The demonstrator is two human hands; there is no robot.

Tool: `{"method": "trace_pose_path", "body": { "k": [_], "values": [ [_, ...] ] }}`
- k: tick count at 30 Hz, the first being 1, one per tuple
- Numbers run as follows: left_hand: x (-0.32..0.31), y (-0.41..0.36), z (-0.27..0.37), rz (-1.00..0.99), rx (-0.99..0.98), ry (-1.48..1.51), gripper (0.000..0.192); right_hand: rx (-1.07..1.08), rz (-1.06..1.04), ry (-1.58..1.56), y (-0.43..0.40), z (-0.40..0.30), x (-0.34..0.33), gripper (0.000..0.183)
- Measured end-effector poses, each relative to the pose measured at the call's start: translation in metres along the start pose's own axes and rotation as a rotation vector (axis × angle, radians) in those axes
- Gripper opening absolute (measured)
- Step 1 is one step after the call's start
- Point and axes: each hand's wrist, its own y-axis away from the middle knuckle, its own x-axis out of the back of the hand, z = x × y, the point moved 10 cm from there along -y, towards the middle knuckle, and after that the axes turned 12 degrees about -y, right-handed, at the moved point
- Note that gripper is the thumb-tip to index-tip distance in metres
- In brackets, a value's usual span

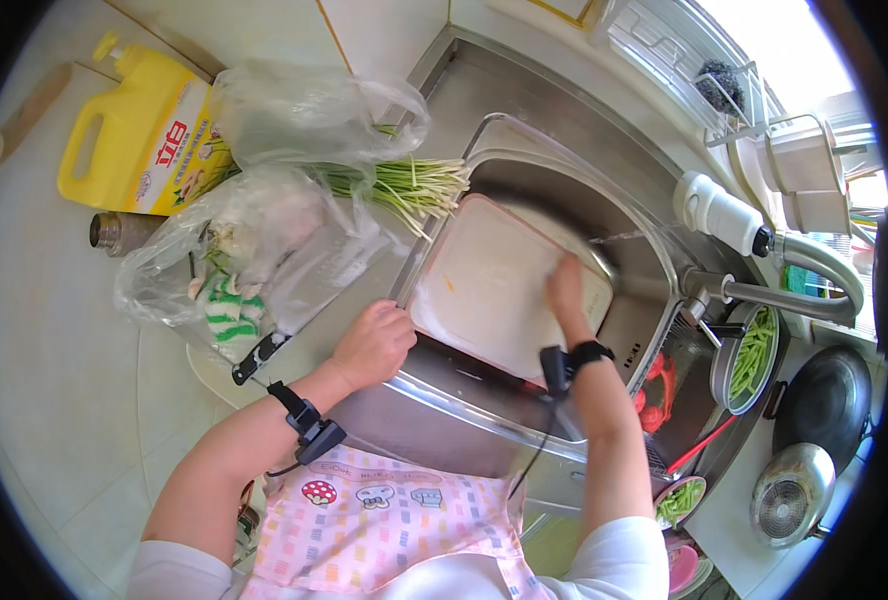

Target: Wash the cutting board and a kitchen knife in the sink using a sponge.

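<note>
A pale cutting board (489, 292) with a pinkish-brown rim lies slanted in the stainless steel sink (642, 300), over its basin. My left hand (376, 341) is closed around the board's left corner, beside the sink rim. My right hand (567, 292) rests on the right part of the board with its fingers curled; blur hides whether anything is under them. A small orange-yellow scrap (449, 283) sticks to the board. Water runs in a thin stream from the white faucet head (718, 214). Black straps with small devices circle both wrists.
A kitchen knife (264, 358) lies left, near plastic bags (264, 217), green stalks (414, 187), a striped cloth (234, 311) and a yellow detergent jug (143, 135). On the right are a bowl of cut green beans (751, 352), red items (657, 394) and a dark wok (823, 409).
</note>
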Motion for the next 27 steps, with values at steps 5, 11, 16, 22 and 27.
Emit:
{"method": "trace_pose_path", "body": {
  "k": [5, 11, 16, 22, 27],
  "values": [
    [0.008, 0.004, -0.001, 0.041, -0.017, -0.035, 0.004, 0.218, -0.095, -0.265, 0.026, -0.133, -0.044, 0.026],
    [0.008, 0.006, 0.003, 0.022, -0.035, -0.031, 0.001, 0.204, -0.266, -0.329, 0.06, -0.182, 0.052, 0.022],
    [0.009, 0.005, 0.003, 0.055, -0.058, -0.021, 0.001, 0.353, -0.122, -0.164, 0.053, -0.259, 0.204, 0.015],
    [0.012, 0.007, -0.004, 0.09, -0.046, -0.012, 0.002, 0.138, 0.161, 0.259, -0.075, -0.283, 0.35, 0.02],
    [0.01, 0.004, 0.01, 0.113, -0.096, 0.022, 0.006, -0.195, 0.339, 0.411, -0.184, -0.153, 0.384, 0.026]
  ]
}}
